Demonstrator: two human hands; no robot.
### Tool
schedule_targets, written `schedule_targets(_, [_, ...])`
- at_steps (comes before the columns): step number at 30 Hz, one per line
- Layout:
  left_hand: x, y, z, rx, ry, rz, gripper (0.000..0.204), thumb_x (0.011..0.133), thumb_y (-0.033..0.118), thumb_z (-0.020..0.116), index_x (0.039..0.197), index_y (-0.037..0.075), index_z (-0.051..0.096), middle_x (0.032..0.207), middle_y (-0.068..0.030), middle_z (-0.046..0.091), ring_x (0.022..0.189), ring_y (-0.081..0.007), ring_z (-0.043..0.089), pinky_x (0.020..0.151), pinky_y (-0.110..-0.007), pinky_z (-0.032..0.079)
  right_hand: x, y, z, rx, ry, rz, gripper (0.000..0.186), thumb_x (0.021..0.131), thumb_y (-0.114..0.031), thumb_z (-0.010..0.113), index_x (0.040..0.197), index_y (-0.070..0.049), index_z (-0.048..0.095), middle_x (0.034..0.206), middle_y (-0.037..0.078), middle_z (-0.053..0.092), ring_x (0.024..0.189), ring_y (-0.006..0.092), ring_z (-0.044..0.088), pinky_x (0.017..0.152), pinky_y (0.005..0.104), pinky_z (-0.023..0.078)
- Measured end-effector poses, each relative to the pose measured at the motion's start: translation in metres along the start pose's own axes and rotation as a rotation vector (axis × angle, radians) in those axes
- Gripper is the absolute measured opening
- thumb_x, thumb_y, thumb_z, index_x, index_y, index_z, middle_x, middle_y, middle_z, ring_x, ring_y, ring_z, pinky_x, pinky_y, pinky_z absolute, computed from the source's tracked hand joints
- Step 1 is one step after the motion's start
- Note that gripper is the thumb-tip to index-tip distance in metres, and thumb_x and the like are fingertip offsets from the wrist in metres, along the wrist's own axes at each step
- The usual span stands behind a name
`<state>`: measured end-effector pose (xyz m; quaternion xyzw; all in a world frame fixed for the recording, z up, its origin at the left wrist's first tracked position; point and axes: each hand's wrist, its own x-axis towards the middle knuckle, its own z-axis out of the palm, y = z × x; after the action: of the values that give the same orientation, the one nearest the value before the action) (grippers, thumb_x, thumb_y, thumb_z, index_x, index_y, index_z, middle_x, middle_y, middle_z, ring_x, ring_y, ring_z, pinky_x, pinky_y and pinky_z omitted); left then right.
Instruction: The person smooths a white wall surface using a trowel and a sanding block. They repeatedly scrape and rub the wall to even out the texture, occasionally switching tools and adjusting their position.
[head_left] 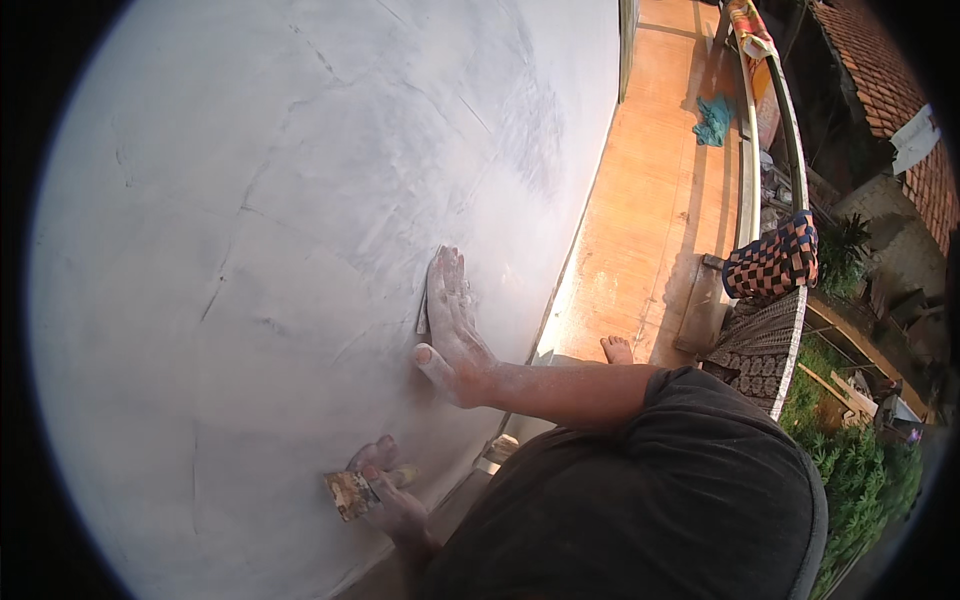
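Observation:
My right hand (455,325), coated in pale dust, presses against the white wall (250,130) with its fingers straight and its thumb spread. Under those fingers, the narrow grey edge of a flat thin plate (422,314) shows; the rest of it is hidden. Lower down, my left hand (398,505) is closed around a putty knife (350,495). Its wide blade is crusted with brown and pale stains, and part of a yellowish handle shows between the fingers. Thin dark cracks and grey smears run across the wall.
An orange tiled floor (630,190) runs beside the wall, with a bare foot (617,350) on it. A teal cloth (712,121) lies farther along. A checkered woven bag (775,260) hangs over the railing (797,150). Plants (865,480) and a tiled roof (880,70) are beyond.

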<state>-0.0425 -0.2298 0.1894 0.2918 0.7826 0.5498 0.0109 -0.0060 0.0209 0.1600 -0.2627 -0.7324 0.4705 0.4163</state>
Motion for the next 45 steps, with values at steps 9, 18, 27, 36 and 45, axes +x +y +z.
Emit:
schedule_targets(9, [-0.002, 0.005, -0.005, 0.037, -0.006, -0.056, 0.050, 0.110, 0.041, 0.040, 0.121, -0.006, 0.051, 0.111, -0.0238, 0.067, 0.099, -0.0320, 0.068, 0.086, -0.040, 0.058, 0.059, 0.008, -0.021, -0.005, 0.154, 0.044, 0.099, 0.102, -0.062, 0.035, 0.158, 0.006, -0.011, 0.166, 0.029, -0.012, 0.155, 0.0446, -0.013, 0.124, 0.0590, -0.001])
schedule_targets(18, [-0.005, 0.006, -0.008, 0.070, -0.043, -0.060, 0.046, 0.110, 0.038, 0.039, 0.122, -0.004, 0.051, 0.111, -0.0250, 0.068, 0.097, -0.0309, 0.069, 0.086, -0.040, 0.058, 0.138, 0.026, -0.070, 0.200, 0.313, 0.123, 0.092, 0.105, -0.061, 0.023, 0.158, 0.009, -0.006, 0.167, 0.029, -0.007, 0.156, 0.0402, -0.013, 0.127, 0.0477, 0.002])
schedule_targets(27, [0.001, -0.002, -0.010, 0.081, -0.081, -0.010, 0.047, 0.111, 0.038, 0.036, 0.124, -0.004, 0.053, 0.112, -0.0195, 0.067, 0.106, -0.0284, 0.066, 0.093, -0.040, 0.055, 0.076, 0.040, -0.040, 0.061, 0.154, 0.214, 0.095, 0.104, -0.065, 0.020, 0.158, 0.007, -0.011, 0.166, 0.029, -0.012, 0.155, 0.0422, -0.014, 0.126, 0.0525, 0.000])
schedule_targets(36, [0.000, 0.002, -0.007, 0.076, -0.029, -0.124, 0.045, 0.111, 0.037, 0.037, 0.124, -0.002, 0.053, 0.114, -0.0206, 0.065, 0.106, -0.0284, 0.065, 0.094, -0.041, 0.055, -0.006, 0.040, -0.002, -0.016, -0.136, 0.125, 0.109, 0.098, -0.066, 0.040, 0.156, 0.005, -0.019, 0.165, 0.029, -0.016, 0.153, 0.0466, -0.017, 0.122, 0.0634, -0.003])
schedule_targets(45, [-0.004, -0.003, -0.012, 0.037, -0.033, -0.093, 0.042, 0.111, 0.036, 0.040, 0.124, -0.001, 0.054, 0.118, -0.0214, 0.064, 0.106, -0.0301, 0.065, 0.092, -0.043, 0.057, 0.048, 0.054, -0.018, -0.045, 0.148, 0.216, 0.100, 0.102, -0.064, 0.034, 0.158, 0.006, -0.011, 0.167, 0.026, -0.012, 0.156, 0.0406, -0.013, 0.124, 0.0585, 0.002])
